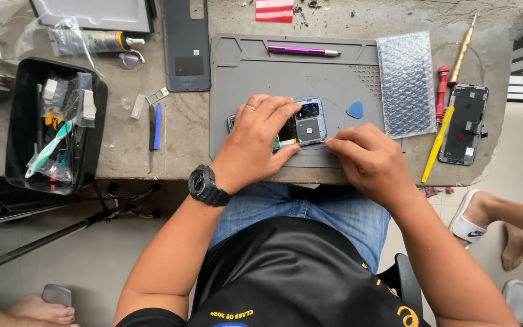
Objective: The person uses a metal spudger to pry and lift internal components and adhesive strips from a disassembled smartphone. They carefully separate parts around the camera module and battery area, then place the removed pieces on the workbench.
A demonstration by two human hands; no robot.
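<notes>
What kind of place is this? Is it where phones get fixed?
Probably a phone repair bench. An opened phone lies on a grey work mat under the left hand, with screwdrivers and another stripped phone nearby.

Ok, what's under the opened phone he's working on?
The opened phone lies on a grey work mat. The left hand covers its left part, so anything beneath there is hidden.
</notes>
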